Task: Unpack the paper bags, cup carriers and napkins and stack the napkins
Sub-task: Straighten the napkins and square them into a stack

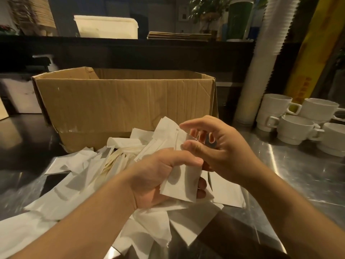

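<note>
Napkin sorting at steel counter, loose heap in front of cardboard box.

Loose napkins (78, 176) sprawl from 9 o'clock to centre on the counter (298, 174), cardboard box (121, 103) behind at 12. Left hand (158, 176) grips a small folded bunch of napkins (183, 182), fingers curled round its lower half. Right hand (214, 144) at 2 o'clock pinches the bunch's top edge between thumb and middle finger, forefinger raised free. Judged light, limp, tear-prone: pinch at folded edges, square them gently. White cups (298, 126) at 3.
</note>
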Available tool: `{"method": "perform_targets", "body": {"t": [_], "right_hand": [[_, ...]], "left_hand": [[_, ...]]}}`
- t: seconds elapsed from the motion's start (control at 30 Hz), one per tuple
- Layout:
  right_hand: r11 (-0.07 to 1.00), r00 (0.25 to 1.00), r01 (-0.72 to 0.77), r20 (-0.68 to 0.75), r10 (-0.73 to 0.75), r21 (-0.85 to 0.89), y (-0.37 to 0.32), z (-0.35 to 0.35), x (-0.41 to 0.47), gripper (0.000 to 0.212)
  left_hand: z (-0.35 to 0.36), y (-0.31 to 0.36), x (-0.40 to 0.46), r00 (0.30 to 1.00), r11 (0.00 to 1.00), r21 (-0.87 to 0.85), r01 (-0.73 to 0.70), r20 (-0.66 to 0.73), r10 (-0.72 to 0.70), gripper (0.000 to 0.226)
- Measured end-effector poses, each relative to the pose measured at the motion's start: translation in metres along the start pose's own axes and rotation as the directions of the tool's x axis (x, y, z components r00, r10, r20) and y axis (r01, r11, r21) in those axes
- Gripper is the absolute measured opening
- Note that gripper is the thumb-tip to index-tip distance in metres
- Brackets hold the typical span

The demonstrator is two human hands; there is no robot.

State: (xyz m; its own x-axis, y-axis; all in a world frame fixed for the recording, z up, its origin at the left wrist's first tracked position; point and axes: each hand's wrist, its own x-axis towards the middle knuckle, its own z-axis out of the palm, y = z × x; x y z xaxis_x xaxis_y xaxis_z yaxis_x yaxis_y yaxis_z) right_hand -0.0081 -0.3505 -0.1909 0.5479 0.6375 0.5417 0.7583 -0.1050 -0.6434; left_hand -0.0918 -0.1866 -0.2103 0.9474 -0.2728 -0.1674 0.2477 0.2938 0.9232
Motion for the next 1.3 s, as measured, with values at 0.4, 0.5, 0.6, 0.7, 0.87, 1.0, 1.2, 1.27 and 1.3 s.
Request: {"method": "perform_targets", "body": {"t": [0.4, 0.5, 0.6, 0.7, 0.87, 1.0, 1.2, 1.27, 1.3], "right_hand": [[0.962, 0.965, -0.241, 0.138, 0.223, 0.127, 0.0, -0.008, 0.002, 0.036], [0.964, 0.961, -0.247, 0.151, 0.231, 0.099, 0.0, -0.009, 0.001, 0.042], [0.968, 0.968, -0.221, 0.15, 0.203, 0.118, -0.001, -0.009, 0.001, 0.041], [0.973, 0.975, -0.192, 0.141, 0.174, 0.129, 0.0, -0.01, 0.001, 0.032], [0.961, 0.962, -0.246, 0.151, 0.227, 0.126, 0.003, -0.008, 0.002, 0.033], [0.951, 0.96, -0.264, 0.135, 0.244, 0.16, 0.005, -0.007, 0.002, 0.032], [0.917, 0.953, -0.302, 0.114, 0.282, 0.26, 0.004, -0.009, 0.003, 0.036], [0.904, 0.946, -0.312, 0.009, 0.324, 0.291, 0.005, -0.014, 0.006, 0.029], [0.9, 0.933, -0.33, -0.045, 0.356, 0.284, 0.006, -0.018, 0.007, 0.025]], "left_hand": [[0.004, 0.002, -0.003, 0.999, 0.999, 0.039, 0.023, -0.023, -0.022, 0.073], [0.005, 0.002, -0.003, 1.0, 1.0, 0.021, 0.012, -0.021, -0.011, 0.07], [0.005, 0.002, -0.003, 0.999, 0.998, 0.063, 0.013, -0.032, -0.011, 0.07], [0.006, 0.002, -0.003, 0.999, 0.997, 0.075, 0.023, -0.039, -0.021, 0.074], [0.007, 0.002, -0.004, 0.998, 0.997, 0.058, 0.045, -0.049, -0.043, 0.077], [0.009, 0.003, -0.006, 0.998, 0.999, 0.033, 0.038, -0.056, -0.036, 0.065], [0.005, 0.002, -0.003, 0.999, 0.998, -0.049, 0.034, 0.028, -0.032, 0.062], [0.003, 0.003, -0.002, 0.998, 0.989, -0.139, 0.05, 0.038, -0.046, 0.068], [0.002, 0.004, -0.002, 0.998, 0.979, -0.199, 0.051, 0.047, -0.043, 0.073]]}}
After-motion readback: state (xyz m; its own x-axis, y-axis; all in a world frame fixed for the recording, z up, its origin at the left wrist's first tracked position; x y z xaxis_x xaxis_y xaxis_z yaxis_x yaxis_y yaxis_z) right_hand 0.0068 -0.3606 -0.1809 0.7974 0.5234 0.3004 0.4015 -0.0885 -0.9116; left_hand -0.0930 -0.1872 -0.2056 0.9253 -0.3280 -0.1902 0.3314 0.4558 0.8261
